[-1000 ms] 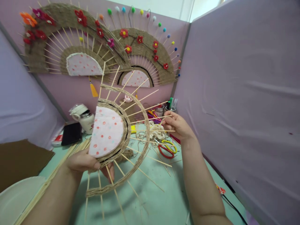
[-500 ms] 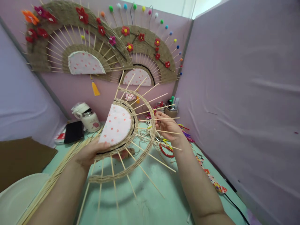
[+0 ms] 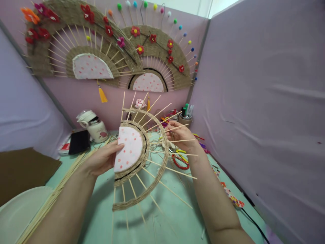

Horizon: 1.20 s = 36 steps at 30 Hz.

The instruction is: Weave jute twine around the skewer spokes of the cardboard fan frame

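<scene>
A half-made fan (image 3: 138,154) of bamboo sticks, twine rings and a pink dotted fabric half-disc is held upright over the green table. My left hand (image 3: 103,161) is closed on the fabric edge, thumb on its front. My right hand (image 3: 181,135) reaches among the outer sticks on the right side, fingers pinched around twine or a stick; which one is hard to tell. Loose twine (image 3: 154,149) lies behind the fan.
Two finished fans (image 3: 83,44) (image 3: 157,57) with red flowers hang on the pink wall. A white jug (image 3: 95,127), a black phone (image 3: 78,141), red scissors (image 3: 179,161), a pen cup (image 3: 185,118), a stick bundle (image 3: 61,189) and a white plate (image 3: 17,213) are on the table.
The fan has turned more upright and edge-on, and shifted right and down. My left thumb moved onto the fabric front. My right hand stayed at the outer sticks.
</scene>
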Tool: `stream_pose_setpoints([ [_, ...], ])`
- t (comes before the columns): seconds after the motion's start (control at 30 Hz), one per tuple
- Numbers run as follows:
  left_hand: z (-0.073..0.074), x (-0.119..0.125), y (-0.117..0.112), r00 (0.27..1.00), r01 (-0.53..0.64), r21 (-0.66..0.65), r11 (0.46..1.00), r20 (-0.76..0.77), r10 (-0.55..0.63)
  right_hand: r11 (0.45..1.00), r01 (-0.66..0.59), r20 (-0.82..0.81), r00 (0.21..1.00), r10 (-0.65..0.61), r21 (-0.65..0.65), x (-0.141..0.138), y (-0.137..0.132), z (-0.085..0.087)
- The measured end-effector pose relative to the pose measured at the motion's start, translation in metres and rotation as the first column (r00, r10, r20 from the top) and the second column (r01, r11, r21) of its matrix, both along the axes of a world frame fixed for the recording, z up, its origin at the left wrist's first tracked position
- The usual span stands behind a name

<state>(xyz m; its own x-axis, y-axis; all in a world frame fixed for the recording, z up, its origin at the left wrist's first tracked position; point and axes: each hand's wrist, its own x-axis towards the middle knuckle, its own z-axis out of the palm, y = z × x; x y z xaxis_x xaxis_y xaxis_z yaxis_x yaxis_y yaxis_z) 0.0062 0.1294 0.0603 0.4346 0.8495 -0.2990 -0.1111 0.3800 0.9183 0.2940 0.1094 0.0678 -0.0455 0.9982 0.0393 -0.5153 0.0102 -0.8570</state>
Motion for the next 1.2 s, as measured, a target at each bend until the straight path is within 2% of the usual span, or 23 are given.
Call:
stream_pose_setpoints([
  [0.2,0.009,-0.013,-0.001,0.998,0.017,0.037,0.999,-0.066,-0.014,1.0,-0.01,0.108,0.994,0.012,-0.018,0.006,-0.001,0.001],
  [0.47,0.002,-0.022,0.006,0.997,0.041,0.008,0.999,-0.064,-0.04,0.999,-0.039,0.111,0.993,0.036,0.02,0.02,-0.001,-0.003],
  [0.73,-0.004,-0.027,0.013,0.993,0.028,0.016,0.999,-0.114,-0.026,0.996,0.059,0.116,0.991,-0.066,0.062,0.029,-0.001,-0.004],
  [0.97,0.002,-0.031,0.009,0.993,0.03,0.015,0.999,-0.117,-0.028,0.963,0.2,0.157,0.961,-0.229,0.182,0.029,-0.011,0.007],
  [1.2,0.004,-0.031,0.003,0.992,0.063,-0.014,0.998,-0.109,-0.064,0.95,0.242,0.17,0.946,-0.277,0.199,0.034,-0.015,0.01],
])
